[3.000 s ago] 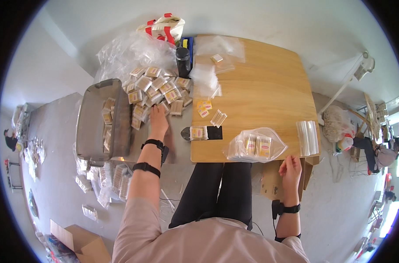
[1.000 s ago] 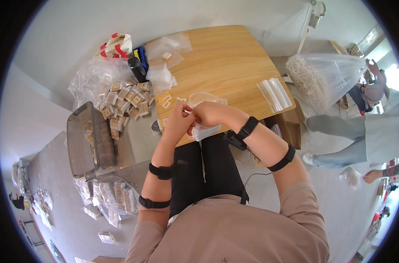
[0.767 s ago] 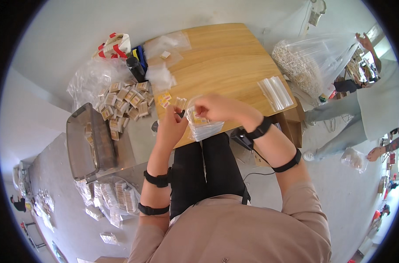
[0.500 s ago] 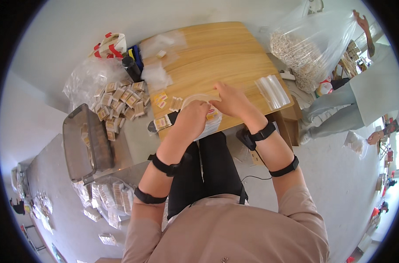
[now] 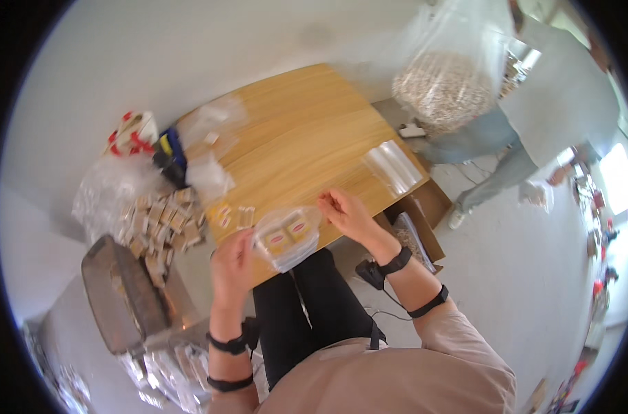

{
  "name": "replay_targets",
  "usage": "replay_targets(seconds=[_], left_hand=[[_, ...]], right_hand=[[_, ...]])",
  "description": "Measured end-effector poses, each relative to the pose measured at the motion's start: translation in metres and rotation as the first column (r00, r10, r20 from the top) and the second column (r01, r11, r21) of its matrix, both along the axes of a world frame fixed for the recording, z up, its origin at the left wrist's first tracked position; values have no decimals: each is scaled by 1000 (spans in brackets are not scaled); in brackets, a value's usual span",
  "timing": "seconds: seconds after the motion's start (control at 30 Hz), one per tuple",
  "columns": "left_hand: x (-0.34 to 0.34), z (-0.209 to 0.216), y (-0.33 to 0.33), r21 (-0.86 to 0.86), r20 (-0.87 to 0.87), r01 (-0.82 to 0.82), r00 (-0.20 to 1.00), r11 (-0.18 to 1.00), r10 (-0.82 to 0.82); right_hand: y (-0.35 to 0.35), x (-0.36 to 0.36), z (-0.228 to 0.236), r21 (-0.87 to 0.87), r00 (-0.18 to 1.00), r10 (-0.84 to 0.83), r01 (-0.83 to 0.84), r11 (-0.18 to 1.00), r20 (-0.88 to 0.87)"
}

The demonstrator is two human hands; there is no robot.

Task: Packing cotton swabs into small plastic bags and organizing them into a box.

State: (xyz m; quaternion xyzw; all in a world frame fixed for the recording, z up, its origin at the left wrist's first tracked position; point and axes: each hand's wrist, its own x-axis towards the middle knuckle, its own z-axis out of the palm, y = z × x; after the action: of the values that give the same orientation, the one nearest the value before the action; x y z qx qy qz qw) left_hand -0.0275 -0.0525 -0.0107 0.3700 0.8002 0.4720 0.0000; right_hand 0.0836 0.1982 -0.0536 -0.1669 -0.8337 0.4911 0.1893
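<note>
At the table's front edge lies a clear plastic bag (image 5: pixel 286 257) with yellow labelled packs (image 5: pixel 288 235) inside. My left hand (image 5: pixel 232 261) is at the bag's left side, fingertips close to its edge. Motion smears those fingers, so their grip is unclear. Just past the bag's upper right corner is my right hand (image 5: pixel 346 215), palm partly turned up. Its fingers are loosely curled and apart, with nothing visible in them. Behind the bag are small yellow labels (image 5: pixel 224 217) and a little bundle of thin sticks (image 5: pixel 245 217).
Packed bundles (image 5: pixel 165 224) are heaped left of the wooden table (image 5: pixel 293 124), by a grey bin (image 5: pixel 121 297). Clear sleeves (image 5: pixel 396 168) lie at the table's right end, above an open carton (image 5: pixel 424 217). Beyond stands a person (image 5: pixel 555 90) near a large filled bag (image 5: pixel 448 90).
My hands have moved apart, uncovering the bag between them. The view has shifted, the person at right has turned and stepped, and the large filled bag has moved with them.
</note>
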Motion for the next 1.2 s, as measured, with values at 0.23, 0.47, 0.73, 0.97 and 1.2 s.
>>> replay_targets(seconds=[0.23, 0.47, 0.73, 0.97, 1.2], left_hand=[[-71, -98, -84, 162, 332, -377, 891, 912, 309], [-97, -136, -128, 133, 400, -564, 783, 815, 476], [-97, -146, -135, 144, 346, -585, 785, 798, 513], [-100, -145, -134, 145, 317, -599, 782, 787, 537], [-100, -142, -140, 104, 280, -593, 788, 798, 549]], right_hand=[[28, 53, -42, -464, 960, -230, 280, 841, 162], [52, 66, -65, -543, 899, -410, 425, 724, 157], [57, 41, -66, -542, 911, -394, 393, 743, 120], [48, 28, -63, -564, 936, -333, 337, 754, 114], [44, 29, -57, -557, 947, -310, 305, 773, 89]])
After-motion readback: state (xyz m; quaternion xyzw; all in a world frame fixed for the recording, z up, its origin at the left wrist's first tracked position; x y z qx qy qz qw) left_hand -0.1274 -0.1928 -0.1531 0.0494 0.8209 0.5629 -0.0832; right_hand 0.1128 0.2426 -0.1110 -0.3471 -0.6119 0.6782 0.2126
